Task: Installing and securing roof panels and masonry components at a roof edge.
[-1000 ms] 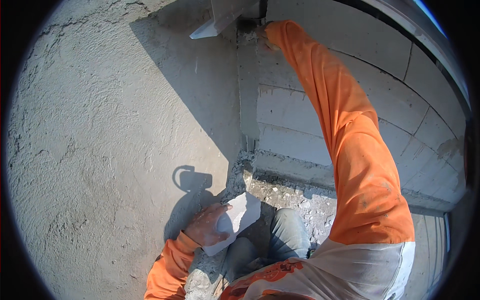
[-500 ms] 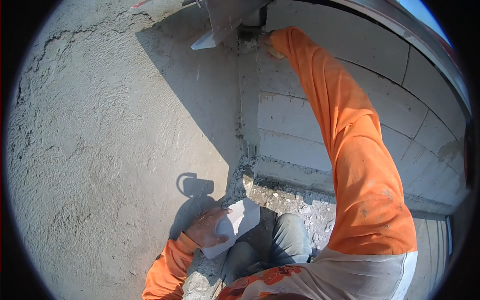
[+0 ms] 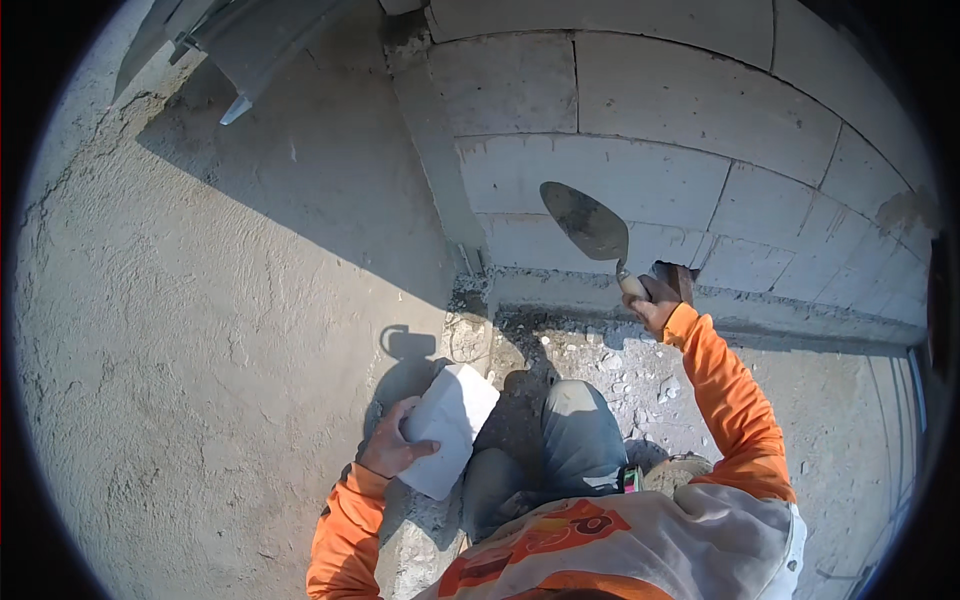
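Observation:
My left hand (image 3: 392, 440) grips a piece of white aerated concrete block (image 3: 452, 425), fingers on one side and thumb across its face. It is held low in front of me, beside the rough plastered wall (image 3: 200, 330). My right hand (image 3: 657, 304) is closed round the handle of a pointed bricklayer's trowel (image 3: 588, 222). The grey blade points up and left, in front of the white block wall (image 3: 600, 165). Right beside that hand shows a brown, flat-sided piece (image 3: 676, 280) at a dark gap low in the wall; what it is I cannot make out.
Rubble and mortar crumbs (image 3: 625, 375) cover the ground at the wall's foot. A bent sheet-metal piece (image 3: 265, 45) juts out at the upper left. My bent knees (image 3: 582, 435) are between my arms. A round greyish thing (image 3: 680, 472) sits under my right forearm.
My right hand has come down and right from the upper wall corner, now showing the trowel. My left hand still holds the block piece, now turned more upright. The view has shifted right.

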The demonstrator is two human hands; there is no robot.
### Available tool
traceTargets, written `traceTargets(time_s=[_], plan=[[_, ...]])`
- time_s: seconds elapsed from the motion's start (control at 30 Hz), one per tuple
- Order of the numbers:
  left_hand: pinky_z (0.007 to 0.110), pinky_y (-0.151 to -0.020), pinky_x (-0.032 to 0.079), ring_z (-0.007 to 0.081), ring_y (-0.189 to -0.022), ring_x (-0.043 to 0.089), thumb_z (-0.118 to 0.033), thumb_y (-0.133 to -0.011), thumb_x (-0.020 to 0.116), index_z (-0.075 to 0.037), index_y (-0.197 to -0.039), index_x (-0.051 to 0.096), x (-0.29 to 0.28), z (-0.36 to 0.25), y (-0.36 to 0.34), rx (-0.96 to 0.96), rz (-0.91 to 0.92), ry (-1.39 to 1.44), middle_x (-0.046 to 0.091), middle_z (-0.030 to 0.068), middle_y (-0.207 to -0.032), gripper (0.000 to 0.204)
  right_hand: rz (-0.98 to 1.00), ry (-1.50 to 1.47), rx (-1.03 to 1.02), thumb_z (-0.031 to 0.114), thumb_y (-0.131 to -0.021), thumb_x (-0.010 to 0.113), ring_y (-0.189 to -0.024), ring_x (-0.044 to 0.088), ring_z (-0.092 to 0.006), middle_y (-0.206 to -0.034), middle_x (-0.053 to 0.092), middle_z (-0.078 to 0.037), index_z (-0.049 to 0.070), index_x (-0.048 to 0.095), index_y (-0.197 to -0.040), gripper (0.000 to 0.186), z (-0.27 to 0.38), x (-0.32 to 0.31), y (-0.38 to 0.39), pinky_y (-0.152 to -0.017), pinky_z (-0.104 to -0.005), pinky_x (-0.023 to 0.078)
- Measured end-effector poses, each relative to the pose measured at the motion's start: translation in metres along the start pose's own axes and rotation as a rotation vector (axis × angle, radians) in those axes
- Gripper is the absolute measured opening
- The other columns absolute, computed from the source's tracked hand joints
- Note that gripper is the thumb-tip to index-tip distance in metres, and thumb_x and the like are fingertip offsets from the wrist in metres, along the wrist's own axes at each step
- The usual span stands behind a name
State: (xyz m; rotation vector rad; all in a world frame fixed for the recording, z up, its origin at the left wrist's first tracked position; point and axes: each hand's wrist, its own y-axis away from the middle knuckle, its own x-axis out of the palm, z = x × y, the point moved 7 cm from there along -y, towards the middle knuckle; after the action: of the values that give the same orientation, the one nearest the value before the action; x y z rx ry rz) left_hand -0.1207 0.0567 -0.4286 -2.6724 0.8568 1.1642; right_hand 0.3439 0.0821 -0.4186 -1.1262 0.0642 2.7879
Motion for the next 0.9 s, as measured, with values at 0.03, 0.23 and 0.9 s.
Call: traceTargets(time_s=[0.03, 0.23, 0.9], plan=[[0.038, -0.095, 0.040, 0.0307, -0.110, 0.050, -0.025, -0.068, 0.074, 0.000, -0.125, 0.042, 0.014, 0.024, -0.006, -0.082, -0.051, 0.348, 0.052, 0.0152, -0.119, 0.070, -0.012, 0.047, 0.045, 0.036, -0.078, 0.062, -0.069, 0.060, -0.0309, -0.084, 0.062, -0.021, 0.001, 0.052, -0.104, 0.044, -0.037, 0.008, 0.030, -0.068, -0.0377, 0.048], [0.043, -0.094, 0.041, 0.0290, -0.109, 0.052, -0.032, -0.082, 0.061, -0.001, -0.123, 0.046, 0.112, 0.038, -0.046, -0.358, -0.124, 1.612, 0.054, 0.0129, -0.119, 0.053, -0.118, -0.541, 0.810, 0.029, -0.084, 0.055, -0.064, 0.059, -0.0178, -0.073, 0.057, -0.009, 0.003, 0.047, -0.109, 0.037, -0.163, 0.047, 0.230, -0.055, -0.0309, 0.047], [0.049, -0.095, 0.033, 0.0276, -0.119, 0.043, -0.037, -0.080, 0.063, -0.017, -0.127, 0.046, 0.199, 0.020, -0.078, -0.598, -0.040, 1.705, 0.048, 0.0053, -0.129, 0.054, 0.468, 0.317, 1.033, 0.039, -0.080, 0.054, -0.091, 0.062, -0.0315, -0.097, 0.064, -0.014, 0.008, 0.065, -0.094, 0.036, -0.283, 0.244, 0.425, -0.078, -0.0391, 0.050]])
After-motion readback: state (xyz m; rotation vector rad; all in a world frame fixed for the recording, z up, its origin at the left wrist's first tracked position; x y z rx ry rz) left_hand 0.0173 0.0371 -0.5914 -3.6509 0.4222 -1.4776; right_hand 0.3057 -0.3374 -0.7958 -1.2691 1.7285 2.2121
